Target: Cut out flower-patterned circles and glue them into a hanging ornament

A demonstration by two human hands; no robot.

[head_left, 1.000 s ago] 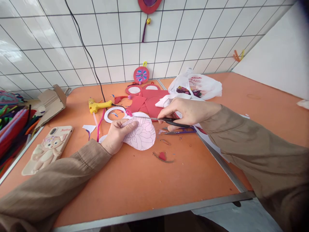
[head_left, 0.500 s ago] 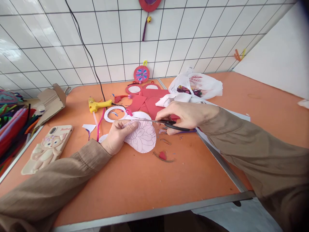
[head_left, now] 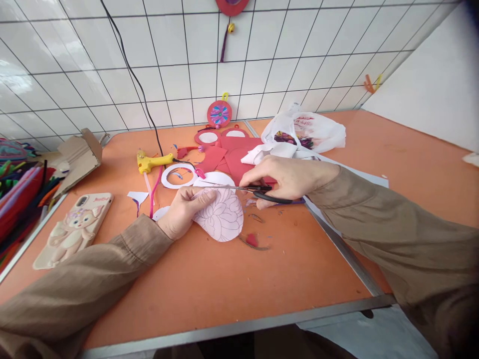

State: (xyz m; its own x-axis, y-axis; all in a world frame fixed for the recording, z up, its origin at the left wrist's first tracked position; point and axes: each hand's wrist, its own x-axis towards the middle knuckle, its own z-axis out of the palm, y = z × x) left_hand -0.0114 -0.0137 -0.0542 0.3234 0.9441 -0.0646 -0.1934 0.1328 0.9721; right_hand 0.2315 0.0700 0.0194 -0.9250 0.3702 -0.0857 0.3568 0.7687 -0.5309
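Pink paper [head_left: 220, 214] is pinched between the left hand's [head_left: 185, 209] thumb and fingers, beside scissors [head_left: 267, 193].

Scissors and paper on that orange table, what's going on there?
The left hand pinches a paper disc with flower line art. The right hand holds black-handled scissors, blades by the disc's upper edge. A yellow glue gun and a phone case lie to the left.

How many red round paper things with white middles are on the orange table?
2: the left red disc and the right red disc, side by side near the tiled wall. More may be hidden.
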